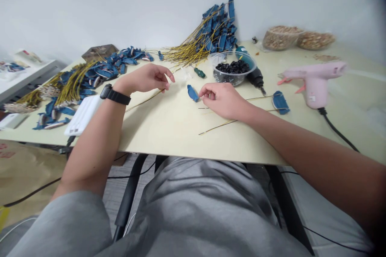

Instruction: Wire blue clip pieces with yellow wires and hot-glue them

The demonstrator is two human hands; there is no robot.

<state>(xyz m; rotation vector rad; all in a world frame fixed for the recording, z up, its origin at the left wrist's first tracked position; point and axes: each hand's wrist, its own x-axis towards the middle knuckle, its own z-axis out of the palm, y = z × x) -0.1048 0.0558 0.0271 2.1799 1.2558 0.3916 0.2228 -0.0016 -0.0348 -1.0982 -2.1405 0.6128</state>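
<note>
My left hand (147, 79) is above the table with its fingers curled, pinching one end of a thin brownish wire stem (141, 101) that slants down to the left. My right hand (221, 98) has thumb and index finger pressed together just right of a small blue fabric-covered piece (192, 93). Whether those fingertips touch the piece or hold something small, I cannot tell. Under and beside the right wrist lie wire stems (215, 128), and two of them run to another blue piece (280, 103) on the right.
Behind the hands stand a tub of black bits (232, 68), a dark rotary tool (256, 77) and a green-handled tool (199, 72). A pink glue gun (316, 82) lies right. Blue pieces on yellow stems are heaped at the back (218, 27) and left (102, 68), near a white device (83, 115).
</note>
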